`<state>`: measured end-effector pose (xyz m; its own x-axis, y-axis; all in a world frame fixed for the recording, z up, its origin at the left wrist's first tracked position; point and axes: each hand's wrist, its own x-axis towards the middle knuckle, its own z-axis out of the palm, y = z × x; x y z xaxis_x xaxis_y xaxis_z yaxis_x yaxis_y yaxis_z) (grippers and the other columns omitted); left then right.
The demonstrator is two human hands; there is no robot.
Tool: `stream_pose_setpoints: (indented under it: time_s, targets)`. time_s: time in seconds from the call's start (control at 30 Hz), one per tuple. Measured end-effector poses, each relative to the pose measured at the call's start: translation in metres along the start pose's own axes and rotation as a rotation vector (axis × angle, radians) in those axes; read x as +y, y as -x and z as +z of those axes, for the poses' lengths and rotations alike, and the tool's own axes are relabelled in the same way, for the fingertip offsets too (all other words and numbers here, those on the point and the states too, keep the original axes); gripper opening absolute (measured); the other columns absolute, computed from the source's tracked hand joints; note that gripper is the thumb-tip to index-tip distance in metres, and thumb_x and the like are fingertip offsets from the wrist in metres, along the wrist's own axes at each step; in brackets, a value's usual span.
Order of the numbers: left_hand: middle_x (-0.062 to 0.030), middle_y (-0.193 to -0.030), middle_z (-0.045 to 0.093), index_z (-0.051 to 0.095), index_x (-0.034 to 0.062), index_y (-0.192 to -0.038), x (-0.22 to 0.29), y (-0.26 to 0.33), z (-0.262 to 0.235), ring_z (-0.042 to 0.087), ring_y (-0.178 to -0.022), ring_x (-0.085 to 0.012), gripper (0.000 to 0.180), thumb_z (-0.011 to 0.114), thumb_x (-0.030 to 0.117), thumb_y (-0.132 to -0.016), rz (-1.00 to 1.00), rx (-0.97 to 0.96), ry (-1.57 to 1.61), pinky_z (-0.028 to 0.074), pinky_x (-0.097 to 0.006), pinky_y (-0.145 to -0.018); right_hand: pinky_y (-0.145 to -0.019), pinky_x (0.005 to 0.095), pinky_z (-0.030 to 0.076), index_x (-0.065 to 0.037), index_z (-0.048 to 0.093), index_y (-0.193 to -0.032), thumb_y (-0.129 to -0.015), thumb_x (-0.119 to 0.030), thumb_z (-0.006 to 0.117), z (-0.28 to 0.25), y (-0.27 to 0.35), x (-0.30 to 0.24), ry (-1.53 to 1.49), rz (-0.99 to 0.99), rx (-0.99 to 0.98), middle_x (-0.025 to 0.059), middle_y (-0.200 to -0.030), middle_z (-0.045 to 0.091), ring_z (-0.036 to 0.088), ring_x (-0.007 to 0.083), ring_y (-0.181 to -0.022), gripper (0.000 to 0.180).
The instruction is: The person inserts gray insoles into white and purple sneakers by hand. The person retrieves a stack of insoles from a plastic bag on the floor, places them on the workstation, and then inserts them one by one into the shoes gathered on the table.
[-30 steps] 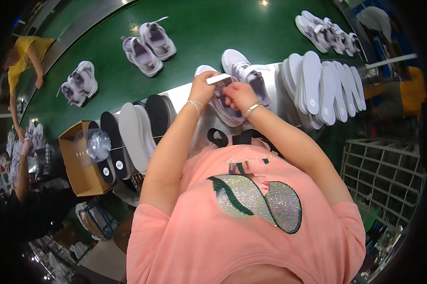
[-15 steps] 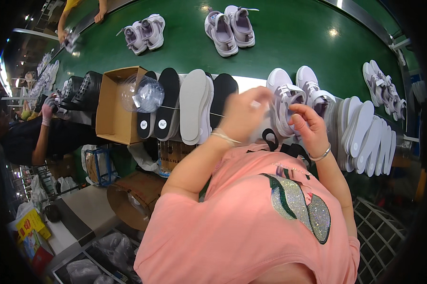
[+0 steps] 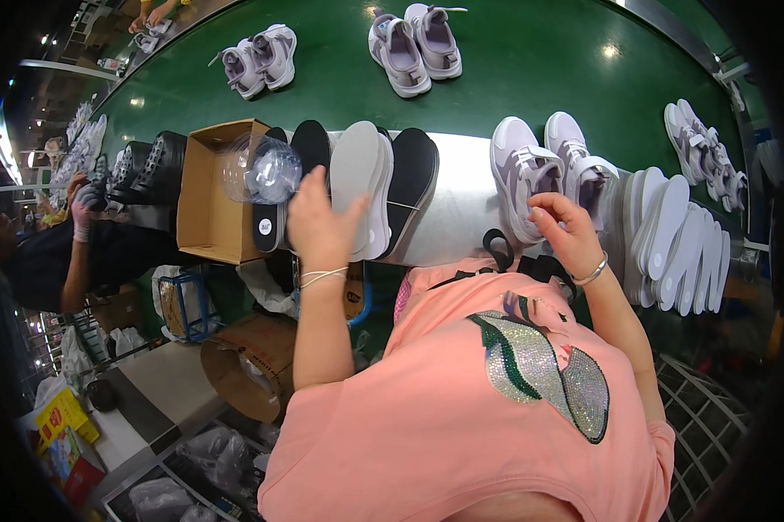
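1. Two hands worked at the table (image 3: 461,217) in the middle of the frame.
2. The left hand (image 3: 322,222) was open with spread fingers, holding nothing, over the grey and black insoles (image 3: 366,187).
3. The right hand (image 3: 570,235) had curled fingers touching the left shoe of a white and lilac pair of sneakers (image 3: 548,170), at center right.
4. A cardboard box (image 3: 205,196) stood left of the insoles.

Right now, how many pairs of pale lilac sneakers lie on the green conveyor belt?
3 clear pairs: far left, top middle, right edge. Another pale lilac pair stands on the silver shelf by the right hand. More may be hidden at the top left.
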<state>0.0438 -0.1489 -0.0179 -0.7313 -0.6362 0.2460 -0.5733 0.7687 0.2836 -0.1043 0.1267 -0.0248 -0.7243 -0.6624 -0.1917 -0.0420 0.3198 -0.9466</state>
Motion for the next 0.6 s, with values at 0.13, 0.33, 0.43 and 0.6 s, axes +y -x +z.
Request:
stream_pose_setpoints:
  time_s: [0.13, 0.33, 0.43, 0.6]
  targets:
    - [-0.0198, -0.107, 0.052, 0.046, 0.0019, -0.114, -0.001, 0.014, 0.024, 0.051, -0.097, -0.0324, 0.063, 0.068, 0.032, -0.063, -0.185, -0.196, 0.050, 0.041, -0.037, -0.083, -0.060, 0.0187, 0.040, 0.000, 0.055, -0.095, -0.082, -0.011, 0.051, -0.002, 0.005, -0.006, 0.033, -0.008, -0.009, 0.0018, -0.076, 0.057, 0.050, 0.0058, -0.068, 0.017]
    - [-0.0203, -0.106, 0.049, 0.045, -0.0014, -0.113, -0.011, 0.001, 0.008, 0.046, -0.101, -0.0326, 0.058, 0.068, 0.019, -0.064, -0.065, 0.099, 0.257, 0.037, -0.037, -0.086, -0.061, 0.0200, 0.041, 0.000, 0.056, -0.094, -0.082, -0.011, 0.052, -0.003, 0.013, -0.007, 0.058, 0.009, 0.030, 0.0027, -0.077, 0.058, 0.052, 0.0070, -0.069, 0.017]
    - [-0.0144, -0.104, 0.049, 0.043, -0.0021, -0.113, 0.020, -0.004, -0.007, 0.049, -0.094, -0.0225, 0.049, 0.064, 0.012, -0.070, -0.241, -0.047, 0.765, 0.041, -0.030, -0.078, -0.063, 0.0211, 0.042, 0.000, 0.056, -0.093, -0.081, -0.011, 0.052, 0.000, 0.009, -0.016, -0.013, -0.044, -0.003, 0.0028, -0.078, 0.058, 0.052, 0.0080, -0.070, 0.017]
    - [-0.0111, -0.103, 0.048, 0.039, 0.0040, -0.106, 0.105, 0.021, 0.010, 0.052, -0.088, -0.0159, 0.036, 0.056, 0.001, -0.075, -0.180, -0.431, 1.495, 0.046, -0.025, -0.071, -0.082, 0.0275, 0.038, -0.005, 0.044, -0.107, -0.074, -0.018, 0.063, 0.011, 0.008, -0.040, -0.371, -0.096, -0.070, 0.0076, -0.109, 0.047, 0.045, 0.0137, -0.097, 0.040]
